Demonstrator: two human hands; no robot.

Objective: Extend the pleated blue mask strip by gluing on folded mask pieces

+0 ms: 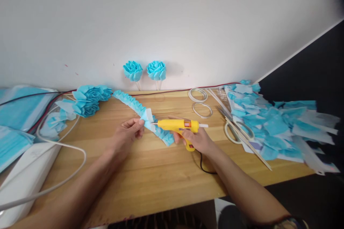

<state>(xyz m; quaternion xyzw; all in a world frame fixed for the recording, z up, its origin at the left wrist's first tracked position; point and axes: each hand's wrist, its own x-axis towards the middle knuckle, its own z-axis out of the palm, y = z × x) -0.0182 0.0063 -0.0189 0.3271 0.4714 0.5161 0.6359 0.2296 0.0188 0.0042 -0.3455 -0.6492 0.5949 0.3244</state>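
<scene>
My right hand [195, 139] is wrapped round a yellow hot glue gun [174, 125], a white glue stick poking out of its back. The metal nozzle points left, right at a small blue-and-white fabric piece [147, 118]. My left hand [133, 127] pinches that piece by its left edge between thumb and fingers. Behind and below it, a long pleated blue strip [131, 103] lies slantwise on the table; the fabric piece and glue gun cover its middle. Whether the nozzle touches the fabric I cannot tell.
Two blue fabric flowers [156, 70] on sticks stand against the wall. More blue flowers [90, 100] lie at left, near a white power strip [32, 175] and cables. Tape rolls [198, 95], scissors [231, 131], wooden sticks [251, 146] and a pile of blue fabric pieces [271, 132] are at right.
</scene>
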